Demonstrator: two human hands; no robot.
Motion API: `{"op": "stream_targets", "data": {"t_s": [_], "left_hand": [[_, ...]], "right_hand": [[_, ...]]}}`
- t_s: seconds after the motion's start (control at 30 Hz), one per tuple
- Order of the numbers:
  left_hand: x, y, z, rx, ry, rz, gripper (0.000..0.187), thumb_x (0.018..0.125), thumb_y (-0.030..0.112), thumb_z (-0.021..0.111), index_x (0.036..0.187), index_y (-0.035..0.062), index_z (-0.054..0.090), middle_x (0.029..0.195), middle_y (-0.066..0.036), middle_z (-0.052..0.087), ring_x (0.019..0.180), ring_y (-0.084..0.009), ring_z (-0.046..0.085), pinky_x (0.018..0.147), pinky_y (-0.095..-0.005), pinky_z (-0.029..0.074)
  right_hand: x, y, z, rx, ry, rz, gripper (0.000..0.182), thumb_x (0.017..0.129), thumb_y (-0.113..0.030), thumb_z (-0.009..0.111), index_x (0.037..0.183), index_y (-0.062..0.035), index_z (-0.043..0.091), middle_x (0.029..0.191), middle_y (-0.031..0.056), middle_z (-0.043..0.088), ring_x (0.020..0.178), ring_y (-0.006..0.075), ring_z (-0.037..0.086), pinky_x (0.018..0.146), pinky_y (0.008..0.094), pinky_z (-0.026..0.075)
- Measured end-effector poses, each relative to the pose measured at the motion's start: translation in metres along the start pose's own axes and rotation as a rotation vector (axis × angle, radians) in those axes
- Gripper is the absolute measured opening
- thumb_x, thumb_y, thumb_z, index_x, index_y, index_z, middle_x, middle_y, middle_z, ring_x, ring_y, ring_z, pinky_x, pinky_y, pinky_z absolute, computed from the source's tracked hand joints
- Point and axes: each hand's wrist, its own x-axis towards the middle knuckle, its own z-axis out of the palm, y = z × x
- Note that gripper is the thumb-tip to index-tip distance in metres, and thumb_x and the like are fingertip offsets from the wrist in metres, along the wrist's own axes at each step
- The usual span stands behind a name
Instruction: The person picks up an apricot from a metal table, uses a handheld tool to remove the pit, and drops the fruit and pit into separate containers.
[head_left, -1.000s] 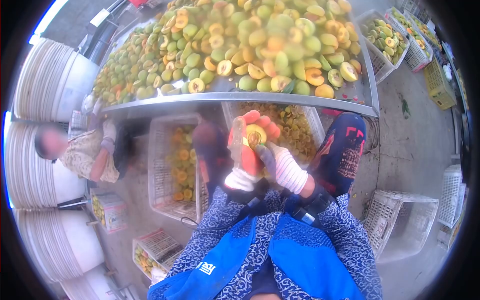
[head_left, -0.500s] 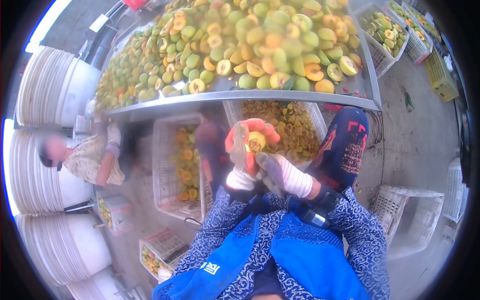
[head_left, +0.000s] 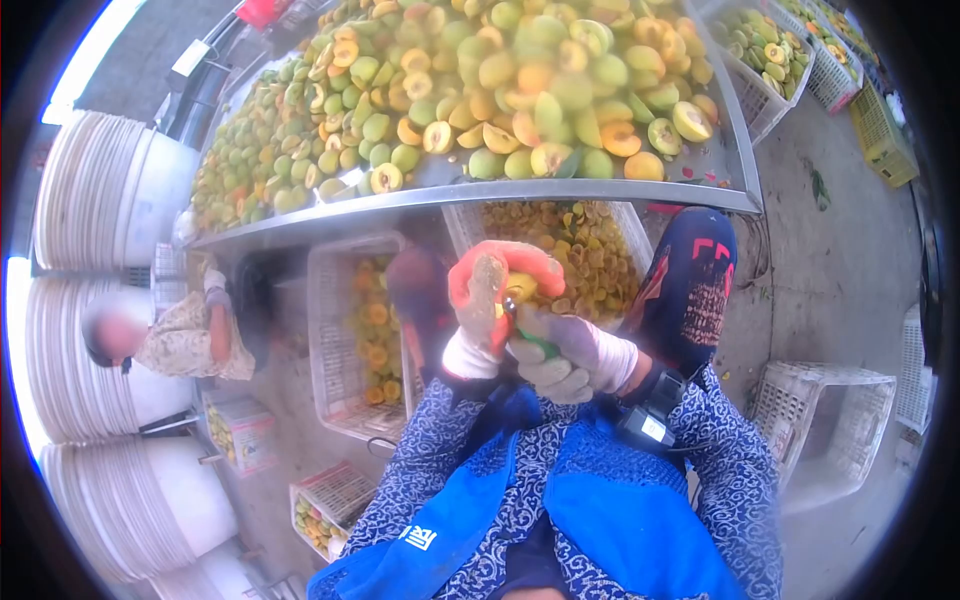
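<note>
Below the front edge of the long steel worktop point(head_left: 600, 192), in the head view, the left hand point(head_left: 490, 295) in an orange-red rubber-coated glove was held up over the lap, its fingers point(head_left: 520, 258) curled over and clamped on a small yellow-green halved fruit point(head_left: 522, 288). Only a sliver of the fruit showed between the glove's fingertips and palm, so its long axis could not be told; its pale cut side seemed to face the right hand. The right hand point(head_left: 565, 350), in a grey knitted glove with a white ribbed cuff, sat just below and touching the left, fingers closed tight on a short tool with a green handle point(head_left: 535, 345). The tool's long axis ran up and to the left, its working end pointing into the fruit; the tip itself was hidden by the gloves.

Behind the hands, under the worktop, a white plastic mesh crate of cut yellow fruit halves point(head_left: 570, 250) stood just beyond the fruit, and a second white crate of orange halves point(head_left: 355, 330) stood to its left. A heap of green and yellow fruit point(head_left: 480, 90), whole and halved, covered the worktop. At the left, another person in a patterned top point(head_left: 190, 330) sat near stacked white buckets point(head_left: 95, 330). An empty-looking white crate point(head_left: 830, 420) lay on the concrete floor at right.
</note>
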Motion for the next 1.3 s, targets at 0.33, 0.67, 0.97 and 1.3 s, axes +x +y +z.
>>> {"op": "stream_targets", "data": {"t_s": [0.33, 0.67, 0.97, 1.3], "left_hand": [[0.029, -0.011, -0.004, -0.937, 0.247, -0.433, 0.044, 0.110, 0.048, 0.050, 0.123, 0.0089, 0.067, 0.111, -0.009, 0.072, 0.100, -0.0295, 0.068, 0.093, -0.0514, 0.057], [-0.014, 0.022, -0.033, -0.541, 0.293, -0.366, 0.044, 0.102, 0.028, 0.067, 0.141, 0.0098, 0.056, 0.136, -0.009, 0.059, 0.125, -0.0287, 0.060, 0.106, -0.0487, 0.051], [-0.019, 0.007, -0.047, 0.710, -0.025, 0.016, 0.054, 0.086, -0.010, 0.071, 0.133, 0.0077, 0.052, 0.116, -0.007, 0.065, 0.108, -0.0211, 0.065, 0.093, -0.0309, 0.053], [-0.022, 0.022, -0.031, -0.472, 0.180, -0.367, 0.048, 0.086, 0.000, 0.074, 0.128, 0.0085, 0.053, 0.121, -0.015, 0.063, 0.112, -0.0278, 0.065, 0.097, -0.0383, 0.056]], "right_hand": [[0.000, -0.009, -0.015, 0.179, -0.309, -0.181, 0.058, 0.106, -0.064, 0.046, 0.088, -0.0092, 0.054, 0.058, -0.0020, 0.045, 0.033, 0.0079, 0.038, 0.028, 0.0235, 0.031], [0.024, -0.003, -0.004, -1.505, 0.899, -0.969, 0.021, 0.101, -0.023, 0.065, 0.110, -0.0055, 0.056, 0.077, 0.0253, 0.066, 0.072, 0.0471, 0.067, 0.061, 0.0545, 0.051], [0.019, -0.001, 0.000, -1.572, 0.935, -0.904, 0.020, 0.100, -0.021, 0.064, 0.111, -0.0067, 0.057, 0.077, 0.0248, 0.067, 0.072, 0.0477, 0.067, 0.061, 0.0553, 0.051], [0.019, 0.001, -0.002, -1.619, 0.984, -0.875, 0.019, 0.099, -0.020, 0.064, 0.110, -0.0075, 0.057, 0.075, 0.0237, 0.067, 0.071, 0.0472, 0.067, 0.061, 0.0555, 0.051]]}}
